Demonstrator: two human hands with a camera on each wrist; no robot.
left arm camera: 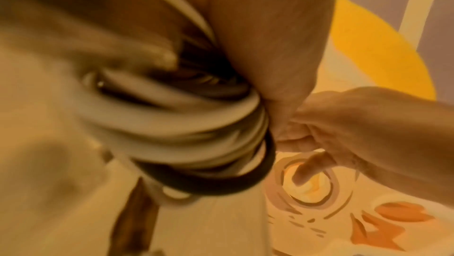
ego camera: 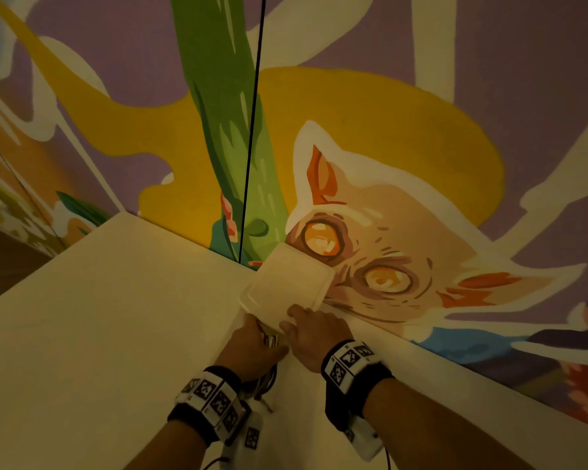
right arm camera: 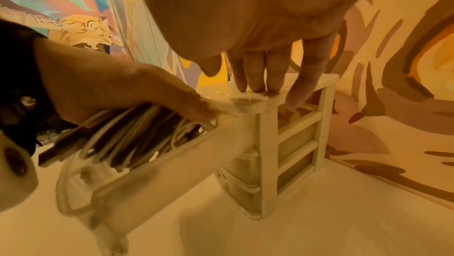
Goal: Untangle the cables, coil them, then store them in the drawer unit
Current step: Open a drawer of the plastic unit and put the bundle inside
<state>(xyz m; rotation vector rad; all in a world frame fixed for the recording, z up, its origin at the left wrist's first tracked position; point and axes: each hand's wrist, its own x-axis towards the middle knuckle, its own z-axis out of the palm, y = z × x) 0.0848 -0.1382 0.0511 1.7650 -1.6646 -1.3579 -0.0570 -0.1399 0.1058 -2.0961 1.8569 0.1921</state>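
A small white plastic drawer unit [ego camera: 287, 283] stands on the white table against the painted wall. Its top drawer [right arm camera: 159, 165] is pulled out toward me. My left hand [ego camera: 262, 337] grips a coiled bundle of white and dark cables [right arm camera: 127, 135] and holds it down in the open drawer. The left wrist view shows the coil [left arm camera: 196, 135] blurred against my palm. My right hand [right arm camera: 267, 85] lies flat with straight fingers pressing on the unit's top [right arm camera: 245, 102]. In the head view my hands hide the drawer and most of the cables.
The white table [ego camera: 116, 334] runs into a corner, with its edge at the left. The mural wall [ego camera: 421, 147] is right behind the unit. A thin black cord [ego camera: 250, 130] hangs down the wall. The unit's lower drawers [right arm camera: 242, 174] are pushed in.
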